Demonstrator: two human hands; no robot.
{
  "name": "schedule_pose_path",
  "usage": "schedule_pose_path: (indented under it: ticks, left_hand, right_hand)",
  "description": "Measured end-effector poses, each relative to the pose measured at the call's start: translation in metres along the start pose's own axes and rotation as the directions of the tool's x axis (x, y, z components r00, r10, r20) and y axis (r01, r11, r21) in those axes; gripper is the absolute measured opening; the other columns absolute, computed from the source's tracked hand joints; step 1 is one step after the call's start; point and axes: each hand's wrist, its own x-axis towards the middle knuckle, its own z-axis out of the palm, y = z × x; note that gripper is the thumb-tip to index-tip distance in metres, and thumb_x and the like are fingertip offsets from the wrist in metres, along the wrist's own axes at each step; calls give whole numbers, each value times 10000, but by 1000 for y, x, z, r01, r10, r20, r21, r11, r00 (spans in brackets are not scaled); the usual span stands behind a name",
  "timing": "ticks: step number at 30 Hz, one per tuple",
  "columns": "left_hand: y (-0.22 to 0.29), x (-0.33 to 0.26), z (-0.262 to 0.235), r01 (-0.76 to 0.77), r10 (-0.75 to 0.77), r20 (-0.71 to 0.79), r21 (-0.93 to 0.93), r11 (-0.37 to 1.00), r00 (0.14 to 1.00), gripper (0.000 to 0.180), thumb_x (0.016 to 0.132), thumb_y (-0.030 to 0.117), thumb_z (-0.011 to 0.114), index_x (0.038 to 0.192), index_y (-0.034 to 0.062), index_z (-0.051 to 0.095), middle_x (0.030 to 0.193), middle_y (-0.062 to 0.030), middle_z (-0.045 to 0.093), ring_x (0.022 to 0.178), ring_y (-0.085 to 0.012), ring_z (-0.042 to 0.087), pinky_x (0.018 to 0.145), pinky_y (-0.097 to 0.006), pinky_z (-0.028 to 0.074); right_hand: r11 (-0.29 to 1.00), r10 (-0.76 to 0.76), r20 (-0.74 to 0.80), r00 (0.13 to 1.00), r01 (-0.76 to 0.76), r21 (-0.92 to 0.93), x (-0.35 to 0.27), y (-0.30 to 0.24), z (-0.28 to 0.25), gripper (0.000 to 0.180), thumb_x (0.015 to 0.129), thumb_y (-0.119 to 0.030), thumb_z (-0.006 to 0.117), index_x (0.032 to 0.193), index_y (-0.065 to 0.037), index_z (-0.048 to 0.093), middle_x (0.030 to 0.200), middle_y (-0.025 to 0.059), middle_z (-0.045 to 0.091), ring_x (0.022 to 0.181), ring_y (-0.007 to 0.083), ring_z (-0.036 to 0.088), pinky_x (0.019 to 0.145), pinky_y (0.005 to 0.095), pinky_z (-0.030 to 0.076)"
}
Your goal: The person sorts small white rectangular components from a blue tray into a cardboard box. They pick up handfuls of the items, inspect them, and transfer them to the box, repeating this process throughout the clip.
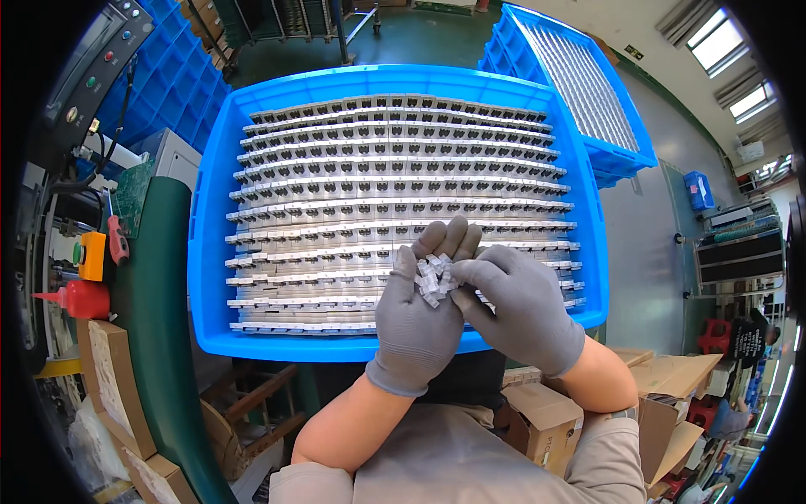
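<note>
My left hand (417, 328), in a grey knit glove, is cupped palm up around a small heap of clear plastic pieces (434, 279). Over the heap's right edge, my gloved right hand (522, 296) has its thumb and forefinger brought together in a pinch; what lies between the tips is too small to make out. Both hands are above the near part of a blue plastic crate (210, 252). Packed inside it are many rows of white housings (390, 186) with dark parts along their edges. My hands hide part of the nearer rows at the right.
Another blue crate (638, 156) with rows of parts stands at the far right. On the left are a red bottle (86, 299), a screwdriver (117, 240), a green circuit board (134, 189) and a control panel (96, 71). Cardboard boxes (544, 420) sit below my right arm.
</note>
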Motion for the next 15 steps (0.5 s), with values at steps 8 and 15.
schedule_pose_path:
  ticks: [8, 15]
  left_hand:
    - [-2, -1, -7, -4, 8, 28, -144, 990, 1000, 503, 1139, 330, 184, 1453, 1, 398, 1572, -212, 389, 1506, -339, 327, 1269, -474, 269]
    - [-2, -1, -12, 18, -7, 50, -241, 970, 999, 504, 1139, 348, 197, 1439, 5, 415, 1566, -202, 396, 1506, -335, 328, 1270, -483, 270]
  right_hand:
    - [997, -14, -4, 1000, 13, -73, -2, -1, 2, 201, 836, -190, 771, 986, -128, 652, 865, 73, 641, 741, 288, 653, 623, 410, 524]
    - [997, -21, 80, 997, 27, -71, -1, 5, -5, 184, 850, -190, 764, 981, -133, 647, 852, 63, 651, 721, 282, 665, 602, 404, 528]
